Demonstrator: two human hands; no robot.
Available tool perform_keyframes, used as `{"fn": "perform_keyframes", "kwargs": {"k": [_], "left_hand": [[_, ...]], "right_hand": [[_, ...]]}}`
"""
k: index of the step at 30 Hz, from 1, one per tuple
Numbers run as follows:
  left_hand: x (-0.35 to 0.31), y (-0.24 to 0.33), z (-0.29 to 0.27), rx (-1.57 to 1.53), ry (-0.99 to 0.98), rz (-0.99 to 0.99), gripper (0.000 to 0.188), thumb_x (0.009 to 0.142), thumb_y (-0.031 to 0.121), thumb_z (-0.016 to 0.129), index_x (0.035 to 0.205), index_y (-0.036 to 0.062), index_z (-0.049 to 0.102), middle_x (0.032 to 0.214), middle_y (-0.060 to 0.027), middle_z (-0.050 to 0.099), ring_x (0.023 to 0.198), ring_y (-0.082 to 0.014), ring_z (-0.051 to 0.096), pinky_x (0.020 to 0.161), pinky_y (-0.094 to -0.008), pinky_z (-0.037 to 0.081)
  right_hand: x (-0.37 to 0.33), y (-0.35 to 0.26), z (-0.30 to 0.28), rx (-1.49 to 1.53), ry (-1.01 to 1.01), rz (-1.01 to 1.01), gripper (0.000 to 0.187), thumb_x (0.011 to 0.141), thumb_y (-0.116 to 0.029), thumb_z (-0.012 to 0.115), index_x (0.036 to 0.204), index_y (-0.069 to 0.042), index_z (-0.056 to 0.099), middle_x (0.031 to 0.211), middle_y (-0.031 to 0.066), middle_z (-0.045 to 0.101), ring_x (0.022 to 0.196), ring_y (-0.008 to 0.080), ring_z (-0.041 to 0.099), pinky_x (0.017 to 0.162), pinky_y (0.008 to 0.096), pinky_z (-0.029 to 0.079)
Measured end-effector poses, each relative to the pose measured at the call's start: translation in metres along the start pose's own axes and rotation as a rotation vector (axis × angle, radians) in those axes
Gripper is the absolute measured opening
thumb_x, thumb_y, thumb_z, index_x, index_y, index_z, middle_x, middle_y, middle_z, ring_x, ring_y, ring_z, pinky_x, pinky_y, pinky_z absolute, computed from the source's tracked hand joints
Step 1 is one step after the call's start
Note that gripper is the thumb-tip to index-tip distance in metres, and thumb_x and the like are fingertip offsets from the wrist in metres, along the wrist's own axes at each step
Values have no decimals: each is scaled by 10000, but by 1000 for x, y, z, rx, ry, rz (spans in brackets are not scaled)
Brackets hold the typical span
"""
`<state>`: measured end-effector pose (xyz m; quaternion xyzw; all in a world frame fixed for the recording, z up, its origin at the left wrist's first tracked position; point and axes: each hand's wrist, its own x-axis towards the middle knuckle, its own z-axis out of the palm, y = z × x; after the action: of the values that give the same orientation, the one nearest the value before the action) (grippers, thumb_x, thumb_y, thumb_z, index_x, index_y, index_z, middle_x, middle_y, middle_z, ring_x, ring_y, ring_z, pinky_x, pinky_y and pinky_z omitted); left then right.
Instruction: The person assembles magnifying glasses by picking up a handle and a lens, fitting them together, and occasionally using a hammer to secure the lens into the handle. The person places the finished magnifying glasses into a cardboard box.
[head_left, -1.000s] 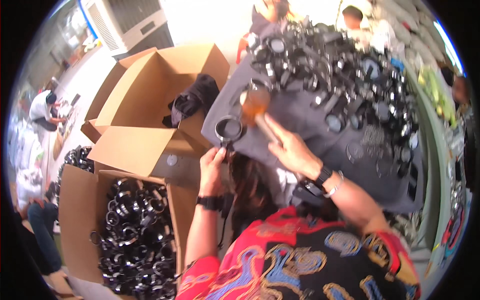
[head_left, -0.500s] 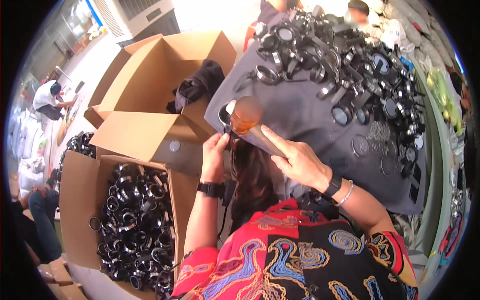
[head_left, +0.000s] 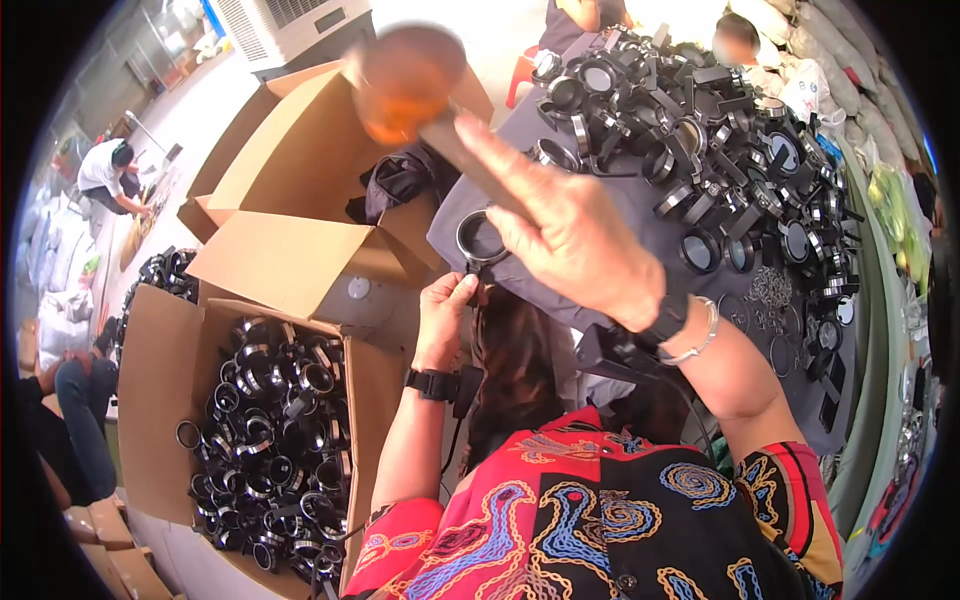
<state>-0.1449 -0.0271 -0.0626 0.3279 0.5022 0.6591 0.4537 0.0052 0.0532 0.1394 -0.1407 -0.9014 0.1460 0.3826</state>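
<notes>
My left hand (head_left: 440, 315) pinches the short stem of a black ring-shaped part (head_left: 462, 240), whose round opening rests at the near left corner of the grey cloth-covered table (head_left: 620, 230). In my right hand (head_left: 590, 245) is a mallet (head_left: 405, 85) with an amber, rounded head, blurred by motion. Its handle slants up to the left, holding the head raised beyond the ring, apart from it. My right fingers are closed on the handle, with the index finger stretched along it. Across the far side of the table spreads a heap of similar black rings with handles (head_left: 690, 150).
Left of me, a cardboard box (head_left: 150, 400) holds many black ring parts. Behind it stands another open box (head_left: 275, 260) with dark cloth (head_left: 400, 185). Small metal pieces (head_left: 770, 288) lie on the table's right. One person (head_left: 105, 175) crouches far left; others are partly visible.
My right hand has lifted the mallet up and to the left, away from the ring. My left hand still holds the ring, which is now uncovered.
</notes>
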Motion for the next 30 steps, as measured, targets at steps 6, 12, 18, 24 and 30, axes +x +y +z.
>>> {"fn": "perform_keyframes", "kwargs": {"k": [6,12,18,24,30], "left_hand": [[-1,12,7,38,5,-56,232,928,152,618,740,17,638,733,-42,661,716,-111,586,725,-280,466],[5,-2,5,-46,-32,18,211,928,149,615,774,11,659,754,-46,673,723,-114,593,740,-275,472],[-5,15,0,67,22,2,244,937,182,595,762,16,629,734,-33,628,679,-105,547,673,-259,429],[-76,104,-85,255,272,-49,204,867,147,587,712,18,619,651,-9,564,651,-106,525,623,-259,392],[-144,132,-187,1999,702,-126,312,788,282,629,954,33,716,933,-167,702,914,-360,644,759,-408,510]], "right_hand": [[-34,57,26,63,-320,264,656,836,-75,556,1463,-116,365,1136,250,604,918,400,625,817,441,520],[-28,54,15,166,-77,174,665,847,-62,560,1471,-101,332,986,273,636,796,384,658,725,466,534],[-61,53,20,310,-172,364,704,822,-80,608,1477,-84,350,1169,263,614,893,331,676,788,379,509],[-81,34,-66,444,81,496,666,871,-15,595,1482,-67,336,1483,109,426,1300,166,432,994,272,424],[-145,36,-109,474,277,728,718,894,-21,575,1523,-198,280,903,-22,574,569,24,481,485,194,464]]}}
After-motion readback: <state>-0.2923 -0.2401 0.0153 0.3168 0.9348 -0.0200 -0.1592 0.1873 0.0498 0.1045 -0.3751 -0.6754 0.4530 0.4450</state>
